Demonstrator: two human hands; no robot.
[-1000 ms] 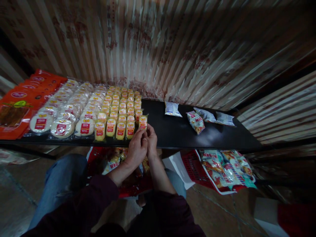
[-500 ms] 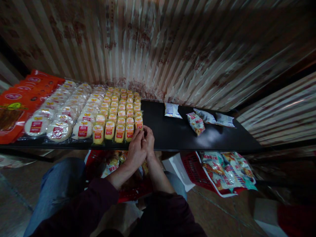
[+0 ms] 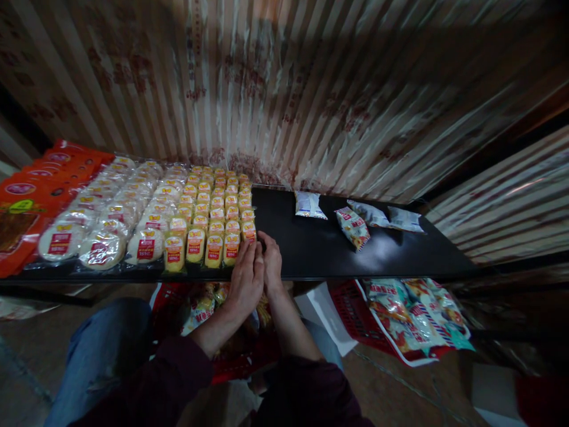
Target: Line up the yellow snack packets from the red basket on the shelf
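Observation:
My left hand (image 3: 248, 277) lies at the front of the rightmost column of small yellow wrapped cakes, its fingers together and angled forward. The fingertips overlap the lower part of a wrapped cake (image 3: 249, 230) with a red and orange label. Pressed against its right side is my right hand (image 3: 272, 264), with fingers bent inward. Whatever sits between or under the two hands is hidden. Just left stands the front cake of the neighbouring column (image 3: 231, 249). Everything rests on a black shelf (image 3: 306, 252).
Larger round white wrapped cakes (image 3: 102, 249) and orange packets (image 3: 20, 204) fill the shelf's left. Several small snack bags (image 3: 352, 228) lie on the right. Below are a red basket (image 3: 166, 308) and another red basket (image 3: 351, 308) with snack bags. Striped, plastic-covered material (image 3: 267, 89) rises behind.
The whole view has shifted, so the shelf sits slightly lower. Both hands stay together at the same column; the left fingers look a little straighter and flatter.

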